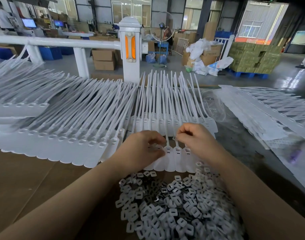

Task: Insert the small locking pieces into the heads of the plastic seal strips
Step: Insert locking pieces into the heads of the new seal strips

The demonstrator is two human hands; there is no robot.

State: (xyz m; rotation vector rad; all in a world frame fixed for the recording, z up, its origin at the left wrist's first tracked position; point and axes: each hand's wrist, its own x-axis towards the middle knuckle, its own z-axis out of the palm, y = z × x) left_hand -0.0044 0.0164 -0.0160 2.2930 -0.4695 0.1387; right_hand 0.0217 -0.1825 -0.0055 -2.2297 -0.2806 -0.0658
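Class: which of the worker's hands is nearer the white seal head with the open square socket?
Right. The right hand hovers just above that seal head, pinching a locking piece; the left hand rests further left on the same row.

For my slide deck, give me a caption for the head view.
Right hand pinches a locking piece above seal strips; left hand steadies them.

The seal strips point(89, 108) are plain white, unpatterned, fanned from nine to three o'clock. The locking pieces point(174, 203) heaped at six o'clock are white with dark and silvery glints among them. The cardboard point(27, 179) beneath is plain brown. At twelve o'clock a white post point(130, 49) bears two orange panels; at two o'clock yellow-green cartons point(252, 58) sit on a blue pallet point(248, 74).
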